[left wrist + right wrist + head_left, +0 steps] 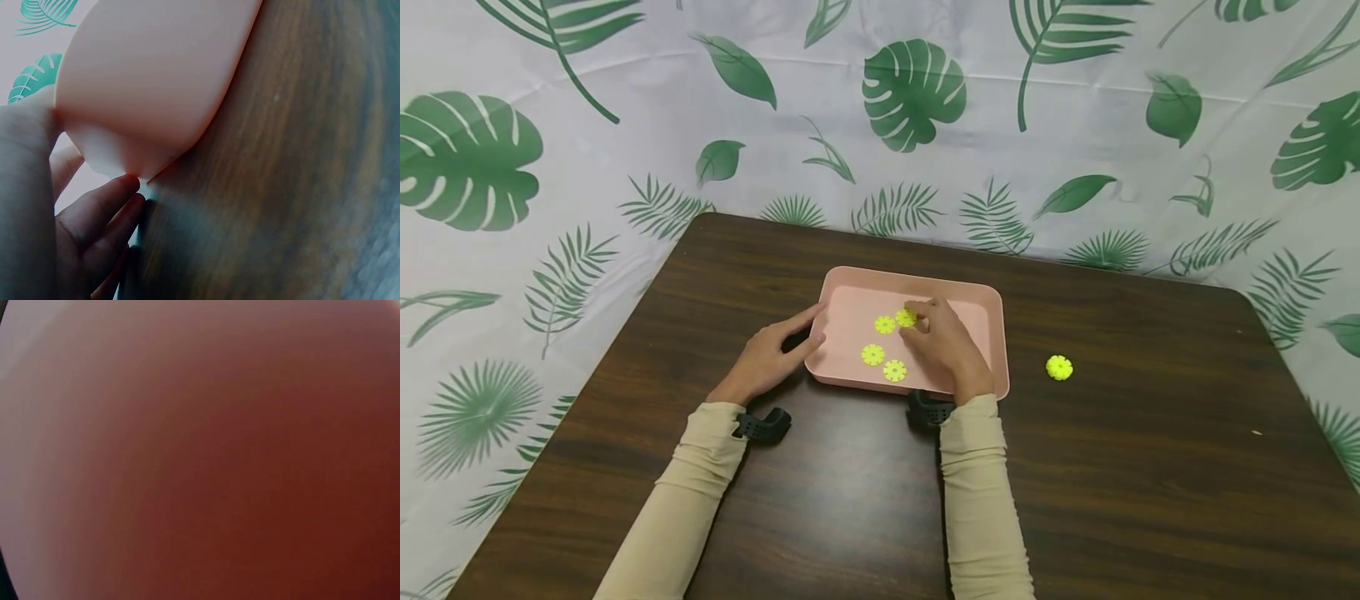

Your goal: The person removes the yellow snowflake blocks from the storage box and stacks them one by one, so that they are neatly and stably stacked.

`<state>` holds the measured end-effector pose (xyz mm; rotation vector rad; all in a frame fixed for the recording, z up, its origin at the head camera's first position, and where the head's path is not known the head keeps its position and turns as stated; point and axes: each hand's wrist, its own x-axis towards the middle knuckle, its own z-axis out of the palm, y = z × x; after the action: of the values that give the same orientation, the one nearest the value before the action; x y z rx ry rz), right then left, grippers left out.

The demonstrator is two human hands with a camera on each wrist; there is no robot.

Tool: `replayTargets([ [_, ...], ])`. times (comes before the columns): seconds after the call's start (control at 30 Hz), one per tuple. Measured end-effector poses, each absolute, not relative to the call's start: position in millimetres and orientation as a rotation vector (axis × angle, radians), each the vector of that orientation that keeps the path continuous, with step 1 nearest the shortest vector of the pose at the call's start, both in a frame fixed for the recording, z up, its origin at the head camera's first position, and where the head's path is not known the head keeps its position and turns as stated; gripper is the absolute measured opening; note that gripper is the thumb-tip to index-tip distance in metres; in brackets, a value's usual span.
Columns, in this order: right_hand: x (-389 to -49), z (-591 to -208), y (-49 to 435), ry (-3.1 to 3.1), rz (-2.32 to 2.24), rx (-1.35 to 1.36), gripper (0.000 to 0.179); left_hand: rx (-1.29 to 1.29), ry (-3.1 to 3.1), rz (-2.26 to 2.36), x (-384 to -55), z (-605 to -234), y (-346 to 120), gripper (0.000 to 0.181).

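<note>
In the head view, my left hand (767,354) is at the left end of a pink tray (992,333), its fairly straight fingers touching the outer wall. The left wrist view shows its fingertips (128,184) against the tray's lower corner. Over the tray, my right hand (943,337) pinches a yellow notched disc (906,318) between thumb and index finger. Beside that one lies another yellow disc (885,324) on the tray floor. Two further discs, a left one (872,355) and a right one (895,370), lie nearer the front wall. The right wrist view is a reddish blur.
To the right of the tray, a small yellow pile of discs (1059,367) sits on the dark wooden table (1150,467). A white cloth with green leaf prints (913,96) hangs behind the table's back edge. Each wrist wears a black camera strap (763,425).
</note>
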<state>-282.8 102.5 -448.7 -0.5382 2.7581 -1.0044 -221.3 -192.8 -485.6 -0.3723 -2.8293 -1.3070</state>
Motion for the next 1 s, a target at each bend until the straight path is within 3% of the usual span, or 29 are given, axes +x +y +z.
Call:
replayTargets([
  [0.37,-284.2,-449.7,97.7,2.805,-1.012,-0.486,0.032,-0.370,-2.823,-1.314,-220.8,-485.2,-192.2,0.061],
  [0.8,-281.0,-447.5,100.4,2.790,-1.113,-0.419,0.041,-0.379,-2.823,-1.305,-221.2,-484.2,-191.9,0.061],
  [1.0,-279.4,-444.2,104.7,2.809,-1.129,-0.512,0.027,-0.378,-2.831,-1.310,-220.1,-483.6,-193.9,0.061],
])
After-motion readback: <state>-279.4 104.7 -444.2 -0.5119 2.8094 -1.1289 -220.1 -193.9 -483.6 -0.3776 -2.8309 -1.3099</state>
